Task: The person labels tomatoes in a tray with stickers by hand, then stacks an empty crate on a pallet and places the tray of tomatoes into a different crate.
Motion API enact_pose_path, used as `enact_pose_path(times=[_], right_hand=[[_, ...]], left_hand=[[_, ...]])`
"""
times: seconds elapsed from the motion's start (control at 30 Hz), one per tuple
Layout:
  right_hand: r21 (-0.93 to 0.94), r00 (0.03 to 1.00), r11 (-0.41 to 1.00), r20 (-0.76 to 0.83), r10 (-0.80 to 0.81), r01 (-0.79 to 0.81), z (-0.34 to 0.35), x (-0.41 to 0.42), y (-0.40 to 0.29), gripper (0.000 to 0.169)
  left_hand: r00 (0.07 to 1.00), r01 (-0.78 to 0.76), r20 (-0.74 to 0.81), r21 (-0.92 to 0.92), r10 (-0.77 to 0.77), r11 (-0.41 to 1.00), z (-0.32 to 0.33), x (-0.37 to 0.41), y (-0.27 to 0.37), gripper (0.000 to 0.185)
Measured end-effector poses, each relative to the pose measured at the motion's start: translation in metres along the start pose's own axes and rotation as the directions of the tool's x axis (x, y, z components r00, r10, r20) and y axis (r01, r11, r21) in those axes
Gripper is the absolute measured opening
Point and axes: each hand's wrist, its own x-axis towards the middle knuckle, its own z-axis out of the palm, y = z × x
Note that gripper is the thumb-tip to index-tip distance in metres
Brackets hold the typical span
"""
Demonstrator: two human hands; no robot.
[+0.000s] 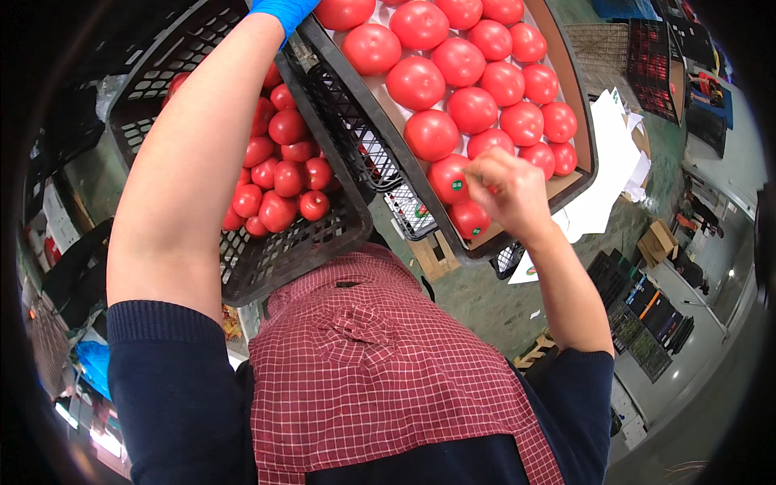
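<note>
My right hand (506, 191) is bare and hangs over the near end of a black plastic crate (394, 139), thumb and fingers pinched together. Whether a small thing sits between the fingertips cannot be made out. Just left of them is a red tomato (442, 182) bearing a small green sticker, and a second stickered tomato (467, 215) lies nearer to me. Rows of tomatoes (473, 109) without visible stickers fill the rest of this lined crate. Across the top edge, my left hand (284, 13) wears a blue glove; its fingers are cut off by the frame.
A deeper black crate (273, 273) with loose tomatoes (288, 176) stands at left, under my left forearm. White paper sheets (606, 176) lie right of the lined crate. Stacked crates (658, 66) and a cardboard box (658, 239) stand further right. A wooden pallet (433, 254) shows below.
</note>
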Motion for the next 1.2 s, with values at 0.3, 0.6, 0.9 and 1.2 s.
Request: enact_pose_path(times=[0.3,0.6,0.9,1.2], right_hand=[[-0.221,1.0,0.975,-0.013,0.025,-0.028,0.017,-0.023,-0.016,0.017],[-0.252,0.997,0.967,-0.081,0.017,-0.037,0.029,-0.025,-0.016,0.014],[0.168,0.871,0.904,-0.248,0.424,-0.392,-0.002,-0.046,0.009,0.007],[-0.184,0.848,0.831,-0.199,0.491,-0.524,-0.01,-0.097,0.028,0.01]], left_hand=[[0.999,-0.045,0.004,0.091,0.045,0.995,0.003,0.0,-0.005,0.048],[0.999,-0.035,0.014,0.081,0.034,0.996,0.002,0.001,-0.006,0.048],[0.998,-0.062,0.012,0.116,0.061,0.991,0.004,-0.001,-0.008,0.047],[0.999,-0.044,0.027,0.059,0.042,0.997,0.008,-0.002,-0.004,0.049]])
